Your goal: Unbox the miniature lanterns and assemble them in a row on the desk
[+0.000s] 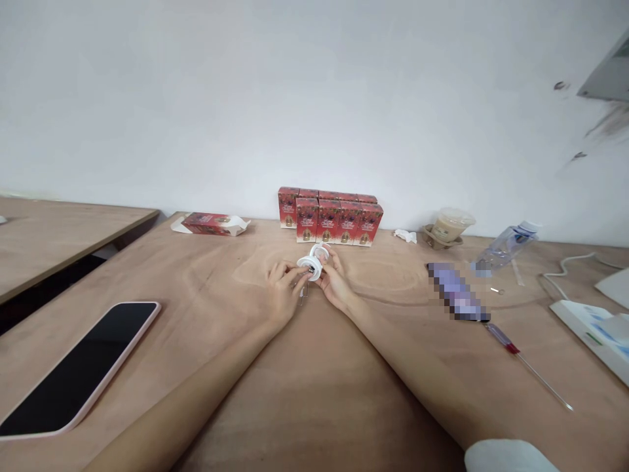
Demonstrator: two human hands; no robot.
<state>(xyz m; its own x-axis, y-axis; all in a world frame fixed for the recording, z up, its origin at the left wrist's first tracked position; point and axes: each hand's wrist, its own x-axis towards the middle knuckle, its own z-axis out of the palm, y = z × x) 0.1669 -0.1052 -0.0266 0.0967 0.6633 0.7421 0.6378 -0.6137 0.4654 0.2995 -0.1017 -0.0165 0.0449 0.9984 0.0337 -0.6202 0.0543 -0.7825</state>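
Left hand (285, 282): fingertips pinched narrow on the nearer disc of the white piece.
Right hand (336, 280): fingers curled around its far side, also holding.
White piece (309, 267): between both hands; I see two discs but can't tell whether they are joined.
Red boxes (328, 221): upright in two rows just beyond the hands, their contents hidden from me.
Lying box (209, 223): beyond and left of the left hand, red, end flaps open; I can't see inside.
Cup (451, 226): well right of the right hand, beige drink inside, seated in a carrier (436, 240).
Bottle (506, 248): farther right, clear, white-capped, leaning.
Writing: pale script on the red boxes, too small for me to read.
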